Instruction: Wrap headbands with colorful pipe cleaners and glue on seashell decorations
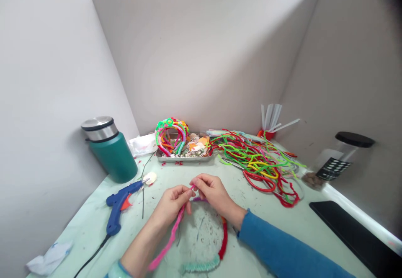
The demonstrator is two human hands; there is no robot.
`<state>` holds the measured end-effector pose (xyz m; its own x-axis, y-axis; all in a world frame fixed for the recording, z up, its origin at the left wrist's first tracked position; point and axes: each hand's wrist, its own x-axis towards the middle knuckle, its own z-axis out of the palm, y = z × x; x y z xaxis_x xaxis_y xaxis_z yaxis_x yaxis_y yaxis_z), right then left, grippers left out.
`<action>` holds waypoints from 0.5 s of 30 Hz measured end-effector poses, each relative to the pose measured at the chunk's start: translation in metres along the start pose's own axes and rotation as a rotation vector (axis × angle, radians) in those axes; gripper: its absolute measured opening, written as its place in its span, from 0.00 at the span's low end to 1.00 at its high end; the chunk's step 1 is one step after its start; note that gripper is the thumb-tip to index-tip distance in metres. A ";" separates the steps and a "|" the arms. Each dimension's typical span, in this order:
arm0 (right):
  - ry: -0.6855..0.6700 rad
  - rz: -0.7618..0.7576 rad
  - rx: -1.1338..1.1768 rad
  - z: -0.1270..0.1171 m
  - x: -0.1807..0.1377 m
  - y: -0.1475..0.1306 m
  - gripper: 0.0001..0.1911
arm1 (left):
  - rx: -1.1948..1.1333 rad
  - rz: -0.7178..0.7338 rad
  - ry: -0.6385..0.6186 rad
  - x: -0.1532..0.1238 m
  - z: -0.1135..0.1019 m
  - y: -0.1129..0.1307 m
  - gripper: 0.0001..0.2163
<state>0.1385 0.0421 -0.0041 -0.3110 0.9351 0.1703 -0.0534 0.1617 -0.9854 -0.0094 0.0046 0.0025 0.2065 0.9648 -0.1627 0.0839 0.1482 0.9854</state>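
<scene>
My left hand (173, 203) pinches a pink pipe cleaner (171, 239), whose free length slants down toward the table's near side. Close beside it, my right hand (211, 189) has thumb and finger closed at the pink pipe cleaner's upper end. Below both hands curves a band wrapped in fuzzy colours, with a purple stretch, an orange bit, a red section (223, 241) and a mint-green end (202, 266). Part of this band is hidden behind my right hand, so I cannot tell how the pink piece joins it.
A blue glue gun (117, 211) lies left, its nozzle on a pale disc (150, 178). Behind it stands a green bottle (113, 156). At the back are a tray (188, 159) with wrapped hoops, piled pipe cleaners (248, 152), red-handled scissors (258, 184), and right, a jar (336, 160).
</scene>
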 end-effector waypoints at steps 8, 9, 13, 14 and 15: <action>0.053 0.005 0.002 -0.006 0.004 0.002 0.12 | 0.042 0.007 0.054 -0.004 0.000 0.006 0.16; 0.016 0.058 0.078 -0.007 0.004 0.002 0.12 | 0.048 0.014 0.057 -0.004 0.000 0.006 0.16; -0.283 0.335 0.532 -0.007 0.002 0.003 0.14 | 0.050 0.056 -0.003 -0.005 0.000 0.005 0.16; -0.314 0.360 0.605 -0.008 0.003 0.003 0.14 | 0.045 0.062 -0.014 -0.005 0.000 0.004 0.15; -0.302 0.352 0.634 -0.008 0.003 0.002 0.14 | 0.038 0.061 -0.017 -0.004 0.000 0.003 0.15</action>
<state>0.1452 0.0484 -0.0057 -0.6496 0.7571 -0.0700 -0.4068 -0.4239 -0.8092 -0.0099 0.0013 0.0065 0.2288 0.9679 -0.1037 0.1075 0.0807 0.9909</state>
